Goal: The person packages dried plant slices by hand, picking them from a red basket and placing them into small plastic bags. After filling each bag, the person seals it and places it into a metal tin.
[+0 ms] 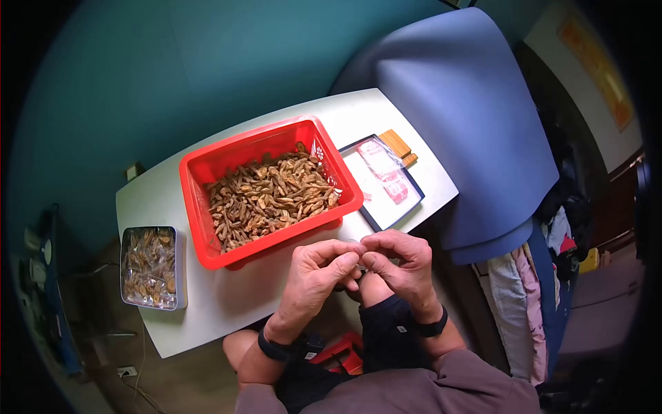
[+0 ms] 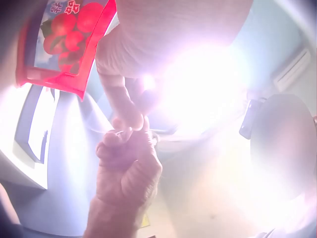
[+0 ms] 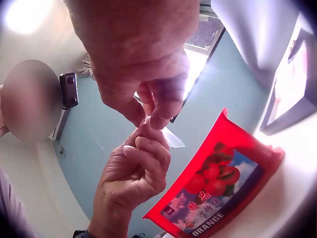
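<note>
The left hand point(image 1: 314, 279) and right hand point(image 1: 400, 265) meet fingertip to fingertip just off the table's point(image 1: 227, 303) near edge, at about 5 o'clock from the red bin point(image 1: 196, 200). Both pinch a small, thin, clear film point(image 3: 171, 139); in the right wrist view it shows as a glossy, pointed flap sticking out at 3 o'clock from the pressed fingertips. What it wraps, if anything, cannot be made out, and in the head view the film is all but hidden behind the knuckles.

The bin is smooth rectangular plastic, heaped with wrinkled, brown, spindle-shaped dried pieces point(image 1: 269, 196). At 9 o'clock from it, a shiny metal tin point(image 1: 152, 268) holds more pieces in crinkly clear wrap. At 3 o'clock lies a flat dark-rimmed tray point(image 1: 386, 214) with a clear packet point(image 1: 386, 172).

Glare washes out most of the left wrist view.
</note>
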A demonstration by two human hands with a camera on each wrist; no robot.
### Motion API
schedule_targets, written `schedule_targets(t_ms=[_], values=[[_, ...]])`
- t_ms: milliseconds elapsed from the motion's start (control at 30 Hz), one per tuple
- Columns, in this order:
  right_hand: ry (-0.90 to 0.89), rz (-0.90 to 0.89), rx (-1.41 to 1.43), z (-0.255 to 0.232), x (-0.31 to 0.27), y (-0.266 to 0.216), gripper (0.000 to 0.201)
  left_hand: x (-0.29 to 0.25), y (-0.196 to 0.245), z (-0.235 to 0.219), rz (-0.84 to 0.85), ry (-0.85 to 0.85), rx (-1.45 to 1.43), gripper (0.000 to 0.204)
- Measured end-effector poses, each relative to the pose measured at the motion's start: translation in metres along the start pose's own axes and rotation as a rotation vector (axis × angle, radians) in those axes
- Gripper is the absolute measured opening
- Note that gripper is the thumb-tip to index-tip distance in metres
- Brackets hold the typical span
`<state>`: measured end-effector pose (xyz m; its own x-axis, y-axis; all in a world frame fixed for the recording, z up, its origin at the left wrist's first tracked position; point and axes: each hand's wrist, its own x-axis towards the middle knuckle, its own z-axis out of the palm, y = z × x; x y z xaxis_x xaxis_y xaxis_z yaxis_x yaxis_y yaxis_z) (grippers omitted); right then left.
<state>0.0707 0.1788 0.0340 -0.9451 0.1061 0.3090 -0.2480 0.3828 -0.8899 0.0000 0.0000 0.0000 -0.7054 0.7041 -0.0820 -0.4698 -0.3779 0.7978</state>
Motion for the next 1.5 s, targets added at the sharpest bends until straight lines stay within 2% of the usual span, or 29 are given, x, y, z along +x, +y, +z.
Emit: schedule_targets(t_ms=[67,100,167,300,367,667,1100,1200,1267,1300,1367,1400,1433,1500], values=[[0.050,0.050,0.081,-0.003,0.002,-0.001,0.016,0.004,-0.001,0.006,0.027,-0.031,-0.061,0.022],[0.058,0.031,0.101,0.017,0.004,-0.006,0.016,-0.006,0.011,-0.006,0.034,-0.031,-0.033,0.022],[0.090,0.046,0.197,0.021,0.003,-0.013,0.015,-0.008,0.011,-0.005,0.041,-0.063,-0.062,0.021],[0.097,0.068,0.219,0.025,0.005,-0.020,0.015,-0.008,0.016,-0.005,0.073,-0.077,-0.059,0.018],[0.109,0.161,0.333,0.028,0.005,-0.022,0.017,-0.010,0.019,-0.004,0.095,-0.079,-0.048,0.015],[0.154,0.163,0.475,0.042,0.010,-0.026,0.022,-0.013,0.023,-0.003,0.183,-0.088,-0.071,0.012],[0.183,0.162,0.415,0.057,0.018,-0.043,0.026,-0.019,0.029,0.002,0.313,-0.048,-0.036,0.015],[0.217,0.107,0.385,0.063,0.020,-0.047,0.031,-0.020,0.030,0.005,0.344,0.020,0.020,0.009],[0.299,0.015,0.317,0.066,0.019,-0.046,0.030,-0.021,0.029,0.006,0.436,0.111,0.131,0.013],[0.298,0.015,0.317,0.063,0.018,-0.044,0.030,-0.021,0.029,0.005,0.436,0.112,0.130,0.013],[0.211,-0.034,0.134,0.055,0.013,-0.036,0.028,-0.020,0.028,0.002,0.453,0.163,0.245,0.019],[0.181,-0.020,0.177,0.057,0.013,-0.041,0.020,-0.019,0.027,-0.001,0.454,0.168,0.246,0.019],[0.177,-0.020,0.182,0.058,0.013,-0.043,0.020,-0.019,0.025,-0.004,0.497,0.212,0.317,0.020],[0.012,0.037,0.214,0.060,0.015,-0.045,0.012,-0.017,0.025,-0.008,0.540,0.266,0.396,0.022]])
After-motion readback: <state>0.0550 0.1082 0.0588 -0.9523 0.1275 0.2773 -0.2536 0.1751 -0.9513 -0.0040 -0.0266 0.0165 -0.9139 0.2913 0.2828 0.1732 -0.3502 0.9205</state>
